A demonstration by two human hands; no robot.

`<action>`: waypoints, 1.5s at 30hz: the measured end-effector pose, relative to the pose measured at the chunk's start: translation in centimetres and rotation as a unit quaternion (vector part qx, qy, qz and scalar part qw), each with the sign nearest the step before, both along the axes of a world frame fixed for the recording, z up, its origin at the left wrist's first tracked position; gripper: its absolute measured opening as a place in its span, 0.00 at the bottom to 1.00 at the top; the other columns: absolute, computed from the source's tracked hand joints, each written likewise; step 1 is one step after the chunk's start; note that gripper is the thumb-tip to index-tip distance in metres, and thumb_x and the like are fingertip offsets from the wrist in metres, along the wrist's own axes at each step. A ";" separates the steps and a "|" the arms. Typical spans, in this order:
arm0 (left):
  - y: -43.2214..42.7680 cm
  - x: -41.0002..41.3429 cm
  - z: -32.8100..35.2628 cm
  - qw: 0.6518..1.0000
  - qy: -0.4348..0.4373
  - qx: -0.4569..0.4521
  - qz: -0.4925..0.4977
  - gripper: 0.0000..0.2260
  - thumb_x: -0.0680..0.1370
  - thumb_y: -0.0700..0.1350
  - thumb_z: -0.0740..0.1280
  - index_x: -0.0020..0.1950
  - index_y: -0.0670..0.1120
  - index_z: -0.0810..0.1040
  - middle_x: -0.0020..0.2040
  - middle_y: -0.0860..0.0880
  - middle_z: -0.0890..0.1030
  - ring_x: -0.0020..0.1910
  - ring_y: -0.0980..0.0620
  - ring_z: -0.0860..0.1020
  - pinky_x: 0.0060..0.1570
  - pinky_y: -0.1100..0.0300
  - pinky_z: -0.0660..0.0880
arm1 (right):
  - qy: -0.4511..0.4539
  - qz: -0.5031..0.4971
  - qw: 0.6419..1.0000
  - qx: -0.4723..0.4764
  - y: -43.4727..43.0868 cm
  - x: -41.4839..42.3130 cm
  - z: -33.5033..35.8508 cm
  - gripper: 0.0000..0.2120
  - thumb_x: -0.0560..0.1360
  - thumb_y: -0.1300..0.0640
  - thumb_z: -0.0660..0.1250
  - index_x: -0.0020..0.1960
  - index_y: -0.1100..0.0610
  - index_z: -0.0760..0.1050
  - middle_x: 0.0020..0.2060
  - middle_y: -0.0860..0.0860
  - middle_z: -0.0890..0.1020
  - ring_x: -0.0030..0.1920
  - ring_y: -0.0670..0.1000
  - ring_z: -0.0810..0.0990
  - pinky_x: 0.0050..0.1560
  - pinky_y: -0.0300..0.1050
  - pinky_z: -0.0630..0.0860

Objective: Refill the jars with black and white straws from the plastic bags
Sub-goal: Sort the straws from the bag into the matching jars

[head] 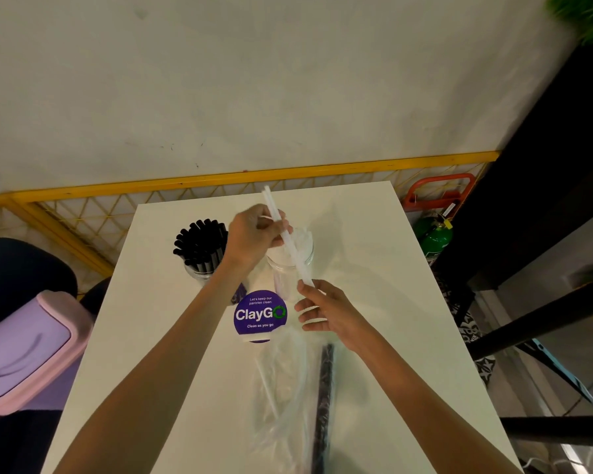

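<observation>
Two clear jars stand on the white table (374, 302). The left jar (201, 268) is packed with black straws (199, 244). The right jar (290, 265) holds white straws. My left hand (254, 234) grips a few white straws (288, 241) near their upper end, above the right jar. My right hand (326, 311) pinches the lower end of the same straws, its other fingers spread. A clear plastic bag (281, 381) with a few white straws lies near the front edge, beside a thin bag of black straws (324, 398).
A round purple "ClayGo" sticker (259, 316) sits mid-table. A pink-lidded bin (24, 350) stands at the left. A yellow rail (185, 181) runs behind the table. A green cylinder (433, 239) and a black frame (545, 309) are on the right.
</observation>
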State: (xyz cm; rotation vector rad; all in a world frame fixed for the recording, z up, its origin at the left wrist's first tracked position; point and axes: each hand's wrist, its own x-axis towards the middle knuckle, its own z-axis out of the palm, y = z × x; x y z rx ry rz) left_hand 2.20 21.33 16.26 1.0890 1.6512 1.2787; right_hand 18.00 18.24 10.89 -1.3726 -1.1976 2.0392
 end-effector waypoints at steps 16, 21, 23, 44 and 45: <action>2.2 -1.1 -0.5 0.976 0.165 0.121 0.080 0.09 0.75 0.39 0.68 0.53 0.36 0.76 0.45 0.37 0.82 0.41 0.44 0.80 0.45 0.53 0.79 | 0.028 -0.089 0.994 -0.063 0.9 1.7 -1.4 0.12 0.79 0.54 0.61 0.59 0.57 0.71 0.41 0.53 0.80 0.38 0.52 0.80 0.39 0.44 0.78; 2.1 -0.2 -1.9 0.956 0.266 0.118 0.029 0.23 0.77 0.41 0.66 0.70 0.44 0.63 0.47 0.42 0.82 0.40 0.48 0.81 0.43 0.54 0.79 | 0.030 -0.088 0.994 -0.065 0.9 1.6 -1.8 0.12 0.79 0.54 0.60 0.61 0.58 0.71 0.41 0.53 0.80 0.38 0.52 0.80 0.38 0.43 0.78; 1.7 0.0 -3.0 0.948 0.292 0.127 -0.010 0.31 0.78 0.41 0.64 0.74 0.54 0.50 0.46 0.43 0.81 0.38 0.47 0.81 0.40 0.53 0.80 | 0.029 -0.090 0.993 -0.067 1.0 1.6 -1.9 0.13 0.79 0.54 0.60 0.61 0.58 0.71 0.41 0.53 0.80 0.39 0.52 0.80 0.38 0.43 0.78; -0.3 1.1 -10.6 0.790 0.595 0.081 -0.121 0.27 0.82 0.55 0.42 0.74 0.40 0.58 0.74 0.42 0.62 0.73 0.45 0.59 0.72 0.49 0.49 | 0.010 -0.097 0.993 -0.072 1.5 1.6 -2.6 0.13 0.79 0.53 0.60 0.61 0.57 0.71 0.43 0.54 0.80 0.40 0.53 0.80 0.43 0.45 0.78; -0.3 1.1 -10.5 0.788 0.598 0.074 -0.127 0.28 0.82 0.56 0.41 0.73 0.40 0.60 0.73 0.42 0.64 0.73 0.44 0.61 0.73 0.48 0.51 | 0.009 -0.097 0.993 -0.073 1.5 1.5 -2.6 0.13 0.79 0.53 0.60 0.61 0.57 0.71 0.42 0.54 0.80 0.40 0.53 0.80 0.43 0.45 0.78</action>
